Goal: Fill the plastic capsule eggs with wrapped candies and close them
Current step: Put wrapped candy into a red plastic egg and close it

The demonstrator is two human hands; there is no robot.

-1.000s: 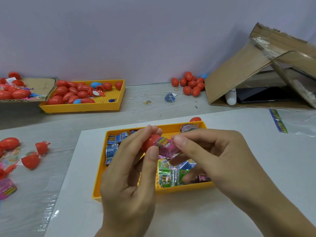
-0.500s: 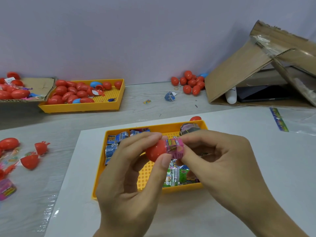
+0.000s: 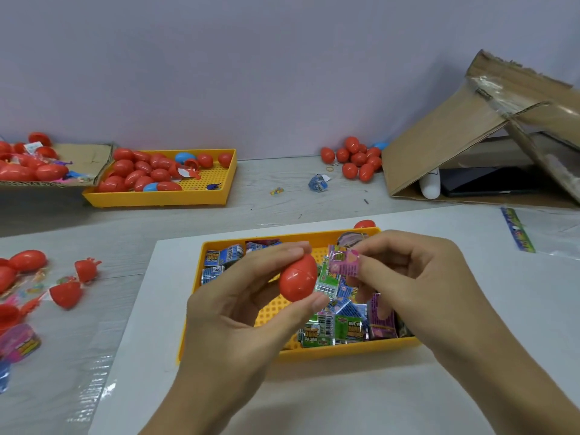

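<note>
**Pink candy held beside a red egg over the candy tray**

A red capsule egg [image 3: 298,277] is gripped by the left hand [image 3: 238,315], with the thumb under its lower end and the fingers [image 3: 282,250] curled over its top; it is held above the near yellow tray [image 3: 345,351]. A seam line is visible across the shell, though whether the egg is fully shut cannot be told. Just beside it, at about 2 o'clock, a pink wrapped candy [image 3: 343,262] is pinched between the thumb and fingertips of the right hand [image 3: 417,277], so both sets of fingers are clamped, each on its own thing. The candy and the egg appear slightly apart.

The step in hand is judged to be getting the candy into the egg. It would be done well if the egg were opened first (the shell has to be split at the seam), the open half steadied upright, and the wrapper's loose crimped ends tucked inward so that nothing is caught at the rim. The halves should then be pressed together squarely until seated all round.

More wrapped candies [image 3: 332,331] are heaped in the tray at 5 o'clock of the egg. A second yellow tray of red eggs [image 3: 163,196] stands on the worktop [image 3: 282,202] at 11 o'clock, and a loose cluster of eggs [image 3: 354,158] lies at 1 o'clock.
</note>
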